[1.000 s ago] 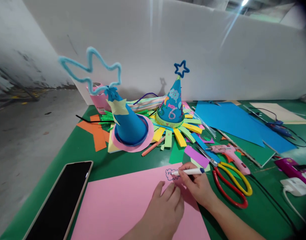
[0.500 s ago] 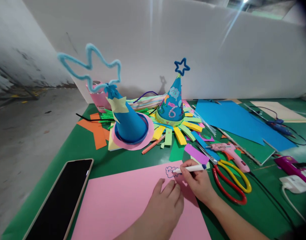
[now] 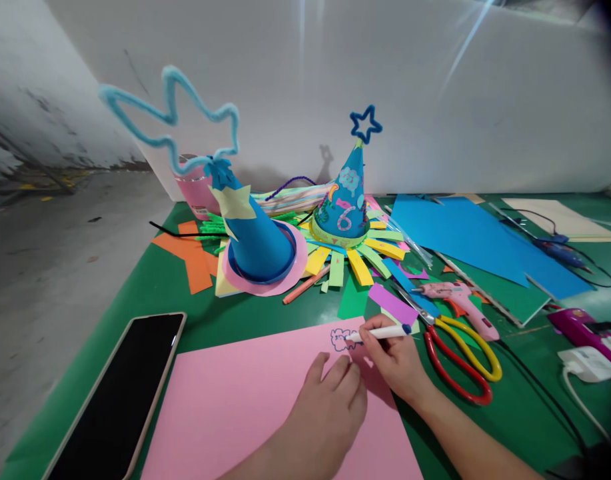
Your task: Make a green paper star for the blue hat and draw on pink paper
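My right hand (image 3: 392,357) grips a white marker (image 3: 380,333) with a dark blue end, its tip at a small cloud-shaped drawing (image 3: 339,340) in blue lines. The drawing sits near the top right corner of a pink paper sheet (image 3: 225,400). Just below it, my left hand (image 3: 330,407) lies flat on the sheet, fingers spread and holding nothing. Behind the sheet stand two blue cone hats: a plain one (image 3: 260,247) with a pink brim and a light blue wire star, and a decorated one (image 3: 349,200) with a "6" and a dark blue star.
A phone (image 3: 125,393) lies left of the sheet. On the right are scissors (image 3: 460,360) with red and yellow handles, a pink glue gun (image 3: 460,300), a purple power strip (image 3: 580,330) and blue paper (image 3: 465,233). A white panel (image 3: 435,100) rises behind the green table.
The view has tilted slightly, so the hats appear a little higher. Both hands and the marker stay nearly in place on the pink sheet.
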### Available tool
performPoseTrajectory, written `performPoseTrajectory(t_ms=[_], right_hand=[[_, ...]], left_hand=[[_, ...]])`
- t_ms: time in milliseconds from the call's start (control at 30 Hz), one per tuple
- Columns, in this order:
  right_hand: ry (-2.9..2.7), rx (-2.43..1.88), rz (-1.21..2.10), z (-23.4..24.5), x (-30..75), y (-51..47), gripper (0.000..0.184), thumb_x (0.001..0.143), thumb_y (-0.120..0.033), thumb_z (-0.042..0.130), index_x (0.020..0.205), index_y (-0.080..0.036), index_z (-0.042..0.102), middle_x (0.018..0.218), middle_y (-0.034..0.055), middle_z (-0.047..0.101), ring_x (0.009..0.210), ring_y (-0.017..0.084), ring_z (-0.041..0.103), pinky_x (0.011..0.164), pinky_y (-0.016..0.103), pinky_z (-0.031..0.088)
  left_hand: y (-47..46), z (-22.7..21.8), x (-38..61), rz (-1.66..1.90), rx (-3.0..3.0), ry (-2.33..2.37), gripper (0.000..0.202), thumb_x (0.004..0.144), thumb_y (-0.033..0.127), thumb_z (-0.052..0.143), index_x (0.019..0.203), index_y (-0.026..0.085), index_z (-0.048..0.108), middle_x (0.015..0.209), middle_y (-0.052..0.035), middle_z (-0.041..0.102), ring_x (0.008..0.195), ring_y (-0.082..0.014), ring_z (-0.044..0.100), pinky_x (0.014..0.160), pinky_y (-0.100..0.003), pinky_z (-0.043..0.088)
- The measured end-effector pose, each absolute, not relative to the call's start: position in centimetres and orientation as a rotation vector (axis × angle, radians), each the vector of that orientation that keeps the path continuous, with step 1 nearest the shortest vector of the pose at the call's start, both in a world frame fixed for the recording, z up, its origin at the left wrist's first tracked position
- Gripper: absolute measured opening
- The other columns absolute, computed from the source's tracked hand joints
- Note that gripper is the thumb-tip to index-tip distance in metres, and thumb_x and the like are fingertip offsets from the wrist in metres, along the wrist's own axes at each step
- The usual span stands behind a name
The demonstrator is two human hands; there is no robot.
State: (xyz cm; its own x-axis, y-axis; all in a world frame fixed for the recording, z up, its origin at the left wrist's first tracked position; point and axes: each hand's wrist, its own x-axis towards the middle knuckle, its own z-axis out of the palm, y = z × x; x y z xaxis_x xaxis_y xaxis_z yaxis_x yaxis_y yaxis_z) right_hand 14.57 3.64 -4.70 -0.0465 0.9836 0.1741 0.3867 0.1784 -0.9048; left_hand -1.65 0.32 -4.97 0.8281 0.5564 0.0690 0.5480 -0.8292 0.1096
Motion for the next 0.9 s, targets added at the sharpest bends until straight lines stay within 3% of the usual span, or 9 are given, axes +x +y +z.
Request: performPoseTrajectory(t_ms=[900], right_hand=[[-1.643, -1.280, 0.864, -4.85, 14.49, 3.73, 0.007, 0.082, -0.020, 0.047, 0.078, -0.019, 0.052, 0.067, -0.0008, 0.055, 0.062, 0.011, 0.054, 0.057, 0.019, 0.044]], left_hand=[[0.58, -5.70, -1.40, 0.278, 2.987, 0.931, 0.029, 0.085, 0.025, 0.038, 0.106, 0.013, 0.054, 0.104, -0.0097, 0.060, 0.106, -0.0246, 0.044, 0.091, -0.045, 0.026]])
